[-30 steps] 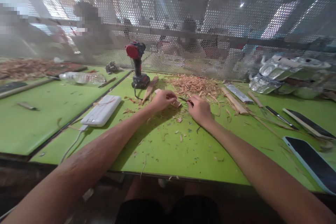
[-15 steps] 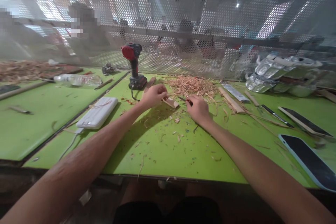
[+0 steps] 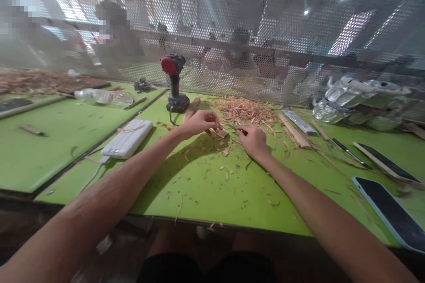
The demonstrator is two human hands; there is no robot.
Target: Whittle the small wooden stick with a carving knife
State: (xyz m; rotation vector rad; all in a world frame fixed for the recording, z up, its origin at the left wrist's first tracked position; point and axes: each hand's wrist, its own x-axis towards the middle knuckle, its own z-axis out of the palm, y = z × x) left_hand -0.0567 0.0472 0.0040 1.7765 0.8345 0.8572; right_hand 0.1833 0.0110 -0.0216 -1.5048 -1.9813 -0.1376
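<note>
Tool [image 3: 232,127], thin and seemingly bladed, is clamped in the right hand [image 3: 253,140]; the wood piece [image 3: 223,133] lies just off its tip, by the left hand [image 3: 200,122], whose hold I cannot tell. Pinning the wood firmly, clear of the tip's path, should help. No lettering is legible.

So a red-and-black drill [image 3: 174,82] stood upright on its base, pretty near the perforated screen [image 3: 199,68] at the back. Left of it a clear plastic bottle [image 3: 104,97] lay sideways, and closer in sat a white power bank [image 3: 128,139], white cable [image 3: 91,180] plugged in. Far right had a blue-edged phone [image 3: 390,212], screen dark, with some silvery bundle [image 3: 343,93] way behind.
</note>
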